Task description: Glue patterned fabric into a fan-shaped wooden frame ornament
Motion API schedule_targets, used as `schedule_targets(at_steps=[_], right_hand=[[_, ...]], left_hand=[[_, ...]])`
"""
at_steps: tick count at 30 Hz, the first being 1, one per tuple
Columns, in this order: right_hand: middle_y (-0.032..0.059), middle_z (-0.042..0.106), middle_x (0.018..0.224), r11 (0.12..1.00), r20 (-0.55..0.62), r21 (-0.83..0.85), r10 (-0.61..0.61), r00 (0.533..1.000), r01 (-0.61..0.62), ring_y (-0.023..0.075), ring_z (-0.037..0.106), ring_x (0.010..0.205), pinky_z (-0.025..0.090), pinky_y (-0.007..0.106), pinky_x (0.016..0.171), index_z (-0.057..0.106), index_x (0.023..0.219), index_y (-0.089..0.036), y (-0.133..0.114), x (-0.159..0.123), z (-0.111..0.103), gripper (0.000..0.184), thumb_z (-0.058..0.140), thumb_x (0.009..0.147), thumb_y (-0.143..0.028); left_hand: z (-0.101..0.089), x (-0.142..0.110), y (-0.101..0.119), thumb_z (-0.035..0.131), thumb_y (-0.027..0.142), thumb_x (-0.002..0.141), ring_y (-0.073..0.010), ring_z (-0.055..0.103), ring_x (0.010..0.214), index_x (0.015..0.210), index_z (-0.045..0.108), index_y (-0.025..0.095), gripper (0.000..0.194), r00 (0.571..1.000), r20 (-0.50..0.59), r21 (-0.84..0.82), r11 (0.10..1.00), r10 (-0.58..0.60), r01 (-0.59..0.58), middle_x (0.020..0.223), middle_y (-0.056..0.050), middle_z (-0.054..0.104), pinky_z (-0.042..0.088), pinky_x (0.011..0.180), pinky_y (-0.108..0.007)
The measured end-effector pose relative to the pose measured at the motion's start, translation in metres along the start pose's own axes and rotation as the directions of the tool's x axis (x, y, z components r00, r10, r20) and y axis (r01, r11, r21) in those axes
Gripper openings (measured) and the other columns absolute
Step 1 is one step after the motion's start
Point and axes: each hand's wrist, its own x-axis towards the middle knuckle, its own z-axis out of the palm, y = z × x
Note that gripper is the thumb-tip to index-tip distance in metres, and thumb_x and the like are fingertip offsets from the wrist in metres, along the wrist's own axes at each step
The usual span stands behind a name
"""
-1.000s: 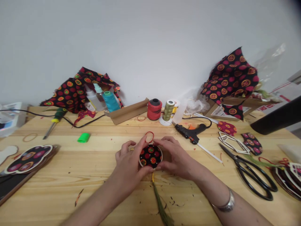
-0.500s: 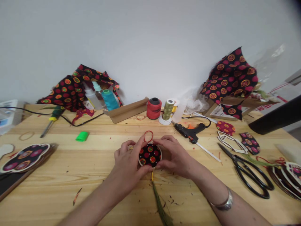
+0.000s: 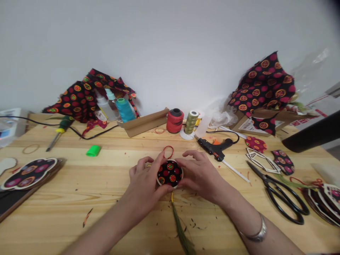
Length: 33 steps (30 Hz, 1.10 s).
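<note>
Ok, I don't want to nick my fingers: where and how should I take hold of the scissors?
Probably by the black handle loops, coming from the near right with the right hand. The scissors lie flat with their blades pointing away and leftward, so the loops are nearer the person and a grip there should avoid the blades.

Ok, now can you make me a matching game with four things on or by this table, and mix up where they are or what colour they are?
Things:
1. round patterned piece
2. bracelet
3. screwdriver
4. red spool

Places and colours:
A. standing beside the olive-green spool
B. between the left hand and the right hand
C. dark green and yellow handle
D. silver, on the right arm

Right pairs: 1-B, 2-D, 3-C, 4-A
</note>
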Motion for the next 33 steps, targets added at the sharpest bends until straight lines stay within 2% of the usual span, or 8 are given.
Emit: schedule_targets(at_steps=[9, 13, 18, 22, 28, 33], right_hand=[[0.0086, 0.072, 0.104, 0.994, 0.049, -0.065, 0.097, 0.994, -0.093, 0.0299, 0.051, 0.118, 0.045, 0.048, 0.095, 0.059, 0.121, -0.021, -0.016, -0.004, -0.001, 0.044, 0.072, 0.079, -0.022], [0.0083, 0.071, 0.103, 0.99, 0.039, -0.091, 0.115, 0.993, -0.111, 0.0303, 0.054, 0.114, 0.048, 0.048, 0.092, 0.059, 0.117, -0.02, -0.025, -0.009, -0.001, 0.036, 0.067, 0.082, -0.017], [0.0112, 0.066, 0.115, 0.987, -0.01, -0.11, 0.116, 0.993, -0.116, 0.0293, 0.053, 0.116, 0.05, 0.046, 0.091, 0.054, 0.122, -0.018, -0.031, -0.025, 0.004, 0.045, 0.066, 0.079, -0.01], [0.0157, 0.064, 0.115, 0.985, -0.053, -0.141, 0.093, 0.994, -0.1, 0.0297, 0.052, 0.116, 0.051, 0.047, 0.09, 0.051, 0.124, -0.013, -0.037, -0.035, 0.008, 0.043, 0.06, 0.082, -0.009], [0.0096, 0.069, 0.107, 0.991, -0.047, -0.119, 0.055, 0.997, -0.06, 0.03, 0.051, 0.117, 0.049, 0.049, 0.09, 0.044, 0.131, -0.017, -0.044, -0.039, 0.011, 0.049, 0.051, 0.084, -0.004], [0.0095, 0.069, 0.108, 0.991, -0.056, -0.128, 0.039, 0.998, -0.045, 0.0306, 0.051, 0.118, 0.048, 0.05, 0.09, 0.043, 0.133, -0.018, -0.047, -0.042, 0.013, 0.048, 0.048, 0.087, -0.006]], left_hand=[[0.0, 0.0, 0.0, 0.062, 0.037, 0.08, -0.0325, 0.035, 0.12, 0.145, 0.027, 0.019, 0.076, 1.0, -0.011, 0.037, 0.999, 0.016, -0.015, 0.133, -0.01, 0.058, 0.028, 0.094, -0.048], [0.0, -0.001, 0.001, 0.063, 0.036, 0.08, -0.0331, 0.036, 0.12, 0.145, 0.028, 0.019, 0.076, 0.999, -0.024, 0.032, 0.999, 0.022, -0.021, 0.131, -0.012, 0.058, 0.029, 0.093, -0.048], [0.001, -0.001, 0.001, 0.063, 0.035, 0.079, -0.0336, 0.036, 0.121, 0.145, 0.028, 0.021, 0.076, 0.999, -0.041, 0.02, 0.999, 0.028, -0.027, 0.131, -0.013, 0.056, 0.029, 0.094, -0.049], [0.0, -0.001, 0.001, 0.063, 0.037, 0.08, -0.0347, 0.037, 0.121, 0.145, 0.029, 0.02, 0.076, 0.999, -0.042, 0.021, 0.999, 0.033, -0.032, 0.126, -0.015, 0.057, 0.03, 0.094, -0.051], [-0.001, -0.002, 0.002, 0.062, 0.038, 0.08, -0.0356, 0.038, 0.12, 0.146, 0.028, 0.019, 0.076, 0.998, -0.045, 0.025, 0.999, 0.039, -0.038, 0.124, -0.016, 0.059, 0.031, 0.092, -0.051], [0.0, -0.001, 0.001, 0.064, 0.038, 0.079, -0.0351, 0.039, 0.119, 0.146, 0.026, 0.021, 0.079, 0.998, -0.045, 0.01, 0.999, 0.042, -0.041, 0.126, -0.014, 0.06, 0.032, 0.092, -0.051]])
